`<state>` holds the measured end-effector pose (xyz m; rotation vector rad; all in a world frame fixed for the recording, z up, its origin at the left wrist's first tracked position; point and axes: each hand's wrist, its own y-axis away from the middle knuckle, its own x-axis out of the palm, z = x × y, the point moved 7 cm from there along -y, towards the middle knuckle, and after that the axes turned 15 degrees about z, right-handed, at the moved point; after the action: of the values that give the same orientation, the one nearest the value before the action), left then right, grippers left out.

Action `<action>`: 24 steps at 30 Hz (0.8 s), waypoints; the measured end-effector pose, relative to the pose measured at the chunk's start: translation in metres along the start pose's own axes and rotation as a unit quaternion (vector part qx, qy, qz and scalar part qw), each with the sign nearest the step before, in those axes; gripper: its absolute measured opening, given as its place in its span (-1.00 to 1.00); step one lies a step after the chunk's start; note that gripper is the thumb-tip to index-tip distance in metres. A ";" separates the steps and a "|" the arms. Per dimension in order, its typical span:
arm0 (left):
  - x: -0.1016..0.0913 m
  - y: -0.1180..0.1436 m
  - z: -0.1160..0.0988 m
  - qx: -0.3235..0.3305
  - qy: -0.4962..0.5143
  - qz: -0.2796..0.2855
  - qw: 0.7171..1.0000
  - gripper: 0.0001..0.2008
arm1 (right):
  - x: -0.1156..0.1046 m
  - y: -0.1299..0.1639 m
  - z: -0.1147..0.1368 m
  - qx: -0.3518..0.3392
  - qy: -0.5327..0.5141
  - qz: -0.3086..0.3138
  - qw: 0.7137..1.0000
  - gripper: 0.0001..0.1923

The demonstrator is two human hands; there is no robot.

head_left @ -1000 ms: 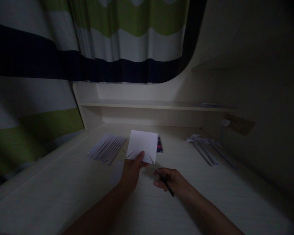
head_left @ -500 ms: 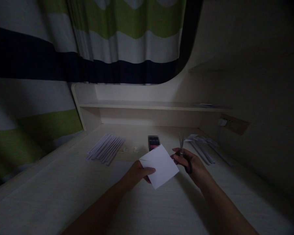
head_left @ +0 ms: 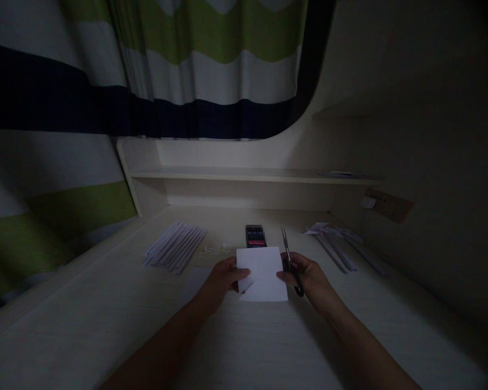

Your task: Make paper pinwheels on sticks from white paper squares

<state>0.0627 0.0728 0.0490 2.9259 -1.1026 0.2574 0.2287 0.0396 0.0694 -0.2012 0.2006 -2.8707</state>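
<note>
Paper square [head_left: 263,273] sat just above the counter [head_left: 106,325], pinched at its left edge by the left hand [head_left: 222,279]. Right hand [head_left: 309,279] was clamped on the scissors [head_left: 288,260], blades closed and pointing away, touching the right edge. Judged: lining up a cut; next needs blades opened onto the edge.

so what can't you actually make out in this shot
- Dark box, head view: front pixelated, unreadable.
- Small bits beside the paper strips: too small and dim to identify.
- Scissors: handles buried in the right hand.
- Paper: left edge covered by the left hand.
</note>
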 end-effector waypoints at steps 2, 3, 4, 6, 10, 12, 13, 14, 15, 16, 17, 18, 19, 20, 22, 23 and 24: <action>-0.001 0.000 0.000 0.004 0.004 -0.006 1.000 -0.74 | -0.001 0.000 0.000 -0.010 0.003 -0.012 1.000 -0.63; -0.001 0.000 0.000 0.002 0.001 -0.010 1.000 -0.74 | -0.002 0.000 0.000 -0.014 0.006 -0.020 1.000 -0.62; -0.002 0.001 0.000 -0.001 -0.004 -0.014 1.000 -0.74 | -0.003 0.000 0.000 -0.018 0.011 -0.027 0.999 -0.62; 0.000 0.002 0.001 -0.011 -0.017 -0.013 1.000 -0.75 | -0.004 0.000 0.000 -0.020 0.026 -0.039 0.999 -0.62; 0.000 0.004 0.000 -0.008 -0.023 -0.032 0.999 -0.77 | -0.008 0.005 0.011 -0.073 0.101 -0.098 0.987 -0.60; -0.006 0.006 -0.004 0.022 0.004 -0.074 0.997 -0.71 | -0.009 0.012 0.023 -0.123 0.149 -0.142 0.971 -0.61; -0.009 0.008 -0.007 0.041 0.022 -0.099 0.994 -0.67 | -0.007 0.015 0.028 -0.138 0.166 -0.150 0.965 -0.62; -0.012 0.009 -0.009 0.059 0.039 -0.122 0.990 -0.63 | -0.003 0.017 0.031 -0.140 0.176 -0.141 0.964 -0.65; -0.015 0.011 -0.012 0.075 0.052 -0.143 0.986 -0.61 | 0.004 0.016 0.030 -0.128 0.178 -0.108 0.970 -0.67; -0.018 0.013 -0.013 0.086 0.061 -0.162 0.981 -0.60 | 0.014 0.013 0.026 -0.102 0.172 -0.053 0.978 -0.68; -0.019 0.014 -0.015 0.095 0.068 -0.178 0.977 -0.59 | 0.026 0.010 0.019 -0.067 0.160 0.018 0.985 -0.68; -0.021 0.015 -0.017 0.101 0.073 -0.190 0.974 -0.59 | 0.040 0.009 0.010 -0.027 0.145 0.093 0.985 -0.67; -0.021 0.016 -0.018 0.105 0.077 -0.198 0.971 -0.58 | 0.051 0.009 0.000 0.014 0.129 0.156 0.979 -0.66; -0.021 0.017 -0.018 0.107 0.081 -0.203 0.970 -0.59 | 0.060 0.009 -0.009 0.045 0.117 0.196 0.973 -0.64; -0.019 0.018 -0.020 0.116 0.093 -0.203 0.968 -0.60 | 0.067 0.008 -0.023 0.077 0.097 0.213 0.969 -0.63; -0.018 0.018 -0.021 0.123 0.099 -0.201 0.967 -0.62 | 0.068 0.007 -0.028 0.084 0.095 0.215 0.968 -0.63; -0.017 0.018 -0.022 0.131 0.106 -0.198 0.966 -0.63 | 0.069 0.007 -0.032 0.087 0.092 0.216 0.968 -0.64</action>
<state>0.0349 0.0715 0.0671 3.1570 -0.4717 0.7343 0.1598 0.0189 0.0453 0.1313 0.0187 -2.4517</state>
